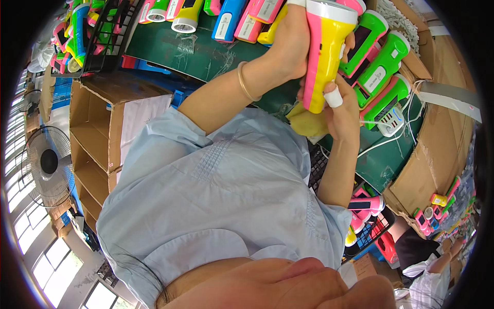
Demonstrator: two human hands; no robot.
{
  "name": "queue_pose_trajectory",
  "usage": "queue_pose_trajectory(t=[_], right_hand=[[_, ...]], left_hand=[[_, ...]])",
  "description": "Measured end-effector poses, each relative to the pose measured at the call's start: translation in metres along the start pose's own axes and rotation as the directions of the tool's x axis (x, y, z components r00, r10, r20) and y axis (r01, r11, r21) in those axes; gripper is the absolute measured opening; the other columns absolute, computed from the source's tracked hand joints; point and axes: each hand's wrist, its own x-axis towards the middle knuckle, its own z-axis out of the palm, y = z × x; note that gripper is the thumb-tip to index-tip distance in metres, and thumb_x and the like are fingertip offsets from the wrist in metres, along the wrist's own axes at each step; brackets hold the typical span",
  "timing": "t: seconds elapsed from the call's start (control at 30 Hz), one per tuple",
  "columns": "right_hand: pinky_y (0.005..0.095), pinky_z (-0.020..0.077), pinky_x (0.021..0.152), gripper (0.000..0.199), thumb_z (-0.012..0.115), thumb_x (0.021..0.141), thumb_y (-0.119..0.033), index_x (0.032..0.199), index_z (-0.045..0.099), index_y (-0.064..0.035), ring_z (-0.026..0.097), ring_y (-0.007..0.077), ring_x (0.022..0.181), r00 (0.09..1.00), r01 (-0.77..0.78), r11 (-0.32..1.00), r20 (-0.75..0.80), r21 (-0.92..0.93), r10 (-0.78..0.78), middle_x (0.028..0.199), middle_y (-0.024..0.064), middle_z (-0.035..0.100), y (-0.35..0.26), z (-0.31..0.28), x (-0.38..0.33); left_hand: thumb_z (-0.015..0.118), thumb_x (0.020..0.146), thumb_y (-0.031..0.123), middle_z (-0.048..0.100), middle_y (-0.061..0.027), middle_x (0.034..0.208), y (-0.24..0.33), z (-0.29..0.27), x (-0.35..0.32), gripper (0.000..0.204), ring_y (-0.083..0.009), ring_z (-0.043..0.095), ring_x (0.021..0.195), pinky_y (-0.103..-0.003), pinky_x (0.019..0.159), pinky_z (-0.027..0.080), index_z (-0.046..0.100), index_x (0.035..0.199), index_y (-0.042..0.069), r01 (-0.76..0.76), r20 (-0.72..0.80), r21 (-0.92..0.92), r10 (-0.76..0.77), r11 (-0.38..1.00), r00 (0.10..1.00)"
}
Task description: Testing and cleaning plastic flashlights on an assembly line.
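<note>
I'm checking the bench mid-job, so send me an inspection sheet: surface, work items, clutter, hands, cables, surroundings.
Surface: green table, bearing clear plastic scraps.
Work items: yellow-and-pink flashlight in both hands, wide end toward the top of the picture; green flashlights at the right.
Clutter: crumpled yellow piece beside the narrow end, kind unclear.
Hands: left hand grips near the wide end; right hand grips the narrow end, thumb wrapped in white.
Cables: white cables around the charger block.
Surroundings: cardboard shelving, fan, another person lower right.
</note>
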Motion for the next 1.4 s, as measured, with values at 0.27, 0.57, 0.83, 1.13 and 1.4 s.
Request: queue_pose_trajectory(t=[0.27, 0.57, 0.83, 1.13, 1.4], right_hand=[[0.0311, 0.0444, 0.082, 0.043, 0.066, 0.081, -0.024, 0.109, 0.050, 0.0048, 0.056, 0.0187, 0.092, 0.849, 0.205, 0.793, -0.299, -0.574, -0.436, 0.101, 0.0127, 0.058, -0.006, 0.021, -0.010], [0.0287, 0.0342, 0.096, 0.058, 0.060, 0.086, -0.031, 0.125, 0.040, 0.0066, 0.048, 0.0172, 0.108, 0.948, 0.240, 0.961, -0.179, -0.140, -0.263, 0.117, 0.0085, 0.052, 0.005, 0.007, -0.007], [0.0308, 0.0477, 0.074, 0.043, 0.057, 0.087, -0.024, 0.116, 0.048, 0.0063, 0.055, 0.0207, 0.087, 0.127, 0.442, 0.806, -0.862, -0.393, -0.490, 0.100, 0.0133, 0.055, -0.037, -0.143, -0.121], [0.0246, 0.0403, 0.071, 0.036, 0.045, 0.089, -0.012, 0.118, 0.049, 0.0093, 0.051, 0.0139, 0.085, -0.026, 0.192, 0.850, -0.868, -0.491, -0.495, 0.101, 0.0090, 0.055, -0.024, -0.140, -0.133], [0.0151, 0.0268, 0.045, 0.031, 0.046, 0.087, -0.011, 0.114, 0.053, 0.0036, 0.040, 0.0034, 0.053, 0.394, 0.160, 0.869, -0.777, -0.468, -0.491, 0.078, -0.0004, 0.050, -0.032, -0.087, -0.068]], left_hand=[[0.026, 0.089, 0.059, 0.058, -0.0091, 0.065, -0.009, 0.026, 0.002, 0.064, -0.0195, 0.055, 0.054, -0.030, 0.049, 0.047, 0.057, 0.086, 0.003, 0.010, -0.647, 0.163, 0.099, 0.987, 0.756], [0.024, 0.089, 0.053, 0.059, -0.0154, 0.068, -0.020, 0.042, 0.016, 0.065, -0.0239, 0.057, 0.052, -0.033, 0.048, 0.048, 0.057, 0.094, -0.003, 0.279, -0.705, 0.354, 0.059, 0.893, 0.707], [0.067, 0.070, 0.035, 0.063, -0.0176, 0.092, 0.145, -0.113, 0.102, 0.047, -0.0306, 0.063, 0.081, -0.039, 0.072, 0.050, 0.057, 0.105, 0.005, 0.160, 0.159, 0.660, 0.344, -0.734, 0.925], [0.052, 0.076, 0.003, 0.059, -0.0188, 0.102, 0.341, -0.211, 0.111, 0.053, -0.0329, 0.057, 0.097, -0.039, 0.086, 0.044, 0.046, 0.127, 0.013, 0.450, -0.502, 0.388, 0.225, -0.804, 0.835], [0.069, 0.066, 0.020, 0.052, -0.0123, 0.099, 0.359, -0.150, 0.078, 0.044, -0.0307, 0.054, 0.094, -0.042, 0.074, 0.045, 0.051, 0.105, 0.012, 0.074, -0.135, 0.051, 0.067, -0.996, 0.989]])
